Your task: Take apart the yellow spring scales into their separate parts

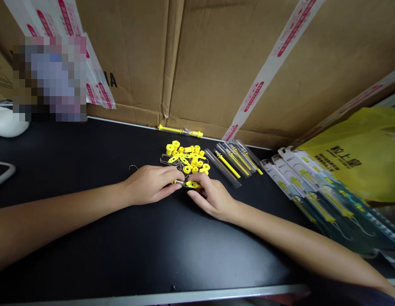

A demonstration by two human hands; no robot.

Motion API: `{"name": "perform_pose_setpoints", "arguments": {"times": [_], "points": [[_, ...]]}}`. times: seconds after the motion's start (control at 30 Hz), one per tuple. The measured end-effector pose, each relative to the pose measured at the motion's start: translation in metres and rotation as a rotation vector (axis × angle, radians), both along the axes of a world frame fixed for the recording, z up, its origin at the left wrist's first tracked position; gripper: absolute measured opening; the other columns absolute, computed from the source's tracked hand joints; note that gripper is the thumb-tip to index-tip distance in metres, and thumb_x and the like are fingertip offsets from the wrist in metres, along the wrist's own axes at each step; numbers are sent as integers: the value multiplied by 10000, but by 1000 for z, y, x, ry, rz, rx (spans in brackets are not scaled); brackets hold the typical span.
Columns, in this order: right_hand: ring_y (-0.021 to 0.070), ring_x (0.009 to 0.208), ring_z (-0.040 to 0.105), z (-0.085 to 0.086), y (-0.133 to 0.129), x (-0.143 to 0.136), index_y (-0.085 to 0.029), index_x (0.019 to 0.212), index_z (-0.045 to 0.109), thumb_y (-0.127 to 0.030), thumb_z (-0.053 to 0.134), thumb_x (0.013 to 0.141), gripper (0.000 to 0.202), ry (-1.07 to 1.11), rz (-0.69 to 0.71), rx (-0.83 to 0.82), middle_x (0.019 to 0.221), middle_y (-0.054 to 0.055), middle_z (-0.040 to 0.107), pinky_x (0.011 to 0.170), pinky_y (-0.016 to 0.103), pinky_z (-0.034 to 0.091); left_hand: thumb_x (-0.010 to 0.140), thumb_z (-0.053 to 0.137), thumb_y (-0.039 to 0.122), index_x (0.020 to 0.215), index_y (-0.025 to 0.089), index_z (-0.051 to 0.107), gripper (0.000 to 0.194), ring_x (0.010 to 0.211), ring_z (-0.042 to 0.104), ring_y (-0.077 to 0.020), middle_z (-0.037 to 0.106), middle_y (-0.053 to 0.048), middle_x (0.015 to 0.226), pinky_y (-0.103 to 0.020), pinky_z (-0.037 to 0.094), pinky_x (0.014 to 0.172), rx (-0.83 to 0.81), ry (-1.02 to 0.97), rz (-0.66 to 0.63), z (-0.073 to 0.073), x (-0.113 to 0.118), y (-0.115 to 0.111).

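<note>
My left hand (156,182) is pinched around a slim silvery metal piece (179,182) with a bit of yellow at its end; the fingers cover most of it. A thin wire hook (133,167) sticks out behind that hand, and I cannot tell whether it belongs to the held piece. Between the thumb and fingers of my right hand (213,195) is a small yellow plastic tab (193,185) with a hole. The two held parts meet or nearly meet. Just beyond lies a pile of yellow plastic caps (195,161) mixed with metal hooks (167,160).
Clear tubes (223,168) with yellow rods lie right of the pile. A spring scale (180,130) rests along the back edge by a cardboard box (210,63). Boxed spring scales (312,187) and a yellow bag (359,157) are at right, a phone (1,173) at left.
</note>
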State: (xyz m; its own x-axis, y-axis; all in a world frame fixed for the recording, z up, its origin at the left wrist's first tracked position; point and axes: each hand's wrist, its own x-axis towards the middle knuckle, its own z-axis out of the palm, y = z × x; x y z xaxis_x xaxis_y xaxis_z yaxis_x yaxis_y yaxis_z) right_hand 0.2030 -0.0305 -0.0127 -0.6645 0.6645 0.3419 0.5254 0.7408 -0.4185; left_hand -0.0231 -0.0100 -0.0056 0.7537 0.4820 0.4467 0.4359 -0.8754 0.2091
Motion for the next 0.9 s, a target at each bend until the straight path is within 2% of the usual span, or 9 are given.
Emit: {"name": "perform_pose_setpoints", "arguments": {"times": [0.2, 0.33, 0.5, 0.7, 0.8, 0.9], "points": [[138, 711, 586, -3, 1, 0, -210, 1036, 447, -282, 392, 935, 136, -11, 1, 18, 893, 49, 621, 642, 244, 448, 943, 376, 279, 957, 178, 544, 196, 768, 594, -109, 614, -9, 870, -202, 427, 673, 38, 5, -22, -3, 0, 0], [123, 642, 560, -1, 1, -1, -201, 998, 461, -268, 369, 944, 127, -9, 14, 23, 812, 30, 613, 604, 226, 423, 940, 378, 253, 941, 173, 549, 189, 796, 592, -117, 613, -20, 890, -209, 443, 704, 117, 13, -35, -5, 0, 1], [106, 547, 479, 0, 2, -1, -200, 902, 459, -247, 334, 951, 142, -17, 33, -2, 671, -12, 530, 542, 211, 364, 936, 381, 237, 930, 177, 548, 178, 789, 588, -118, 614, -19, 904, -212, 438, 696, 189, 20, -12, -5, 0, 1], [101, 551, 470, 0, 2, -1, -202, 902, 459, -254, 337, 954, 142, -25, 38, -24, 667, -19, 513, 550, 209, 360, 908, 395, 261, 913, 184, 535, 160, 732, 587, -107, 604, 8, 825, -203, 407, 637, 70, 42, 13, -2, 1, -2], [102, 563, 481, 0, 1, -2, -201, 908, 466, -257, 337, 954, 148, -31, 51, -24, 685, -11, 536, 557, 210, 368, 919, 409, 328, 994, 195, 528, 193, 738, 593, -103, 621, 12, 869, -198, 403, 636, -14, 67, -8, -1, 1, -2], [101, 557, 481, 1, 1, -2, -199, 908, 472, -259, 340, 953, 152, -32, 50, -39, 677, -14, 537, 550, 208, 366, 944, 378, 385, 1009, 213, 543, 248, 734, 594, -101, 620, 25, 840, -201, 397, 631, 6, 79, -16, -2, 0, 0]]}}
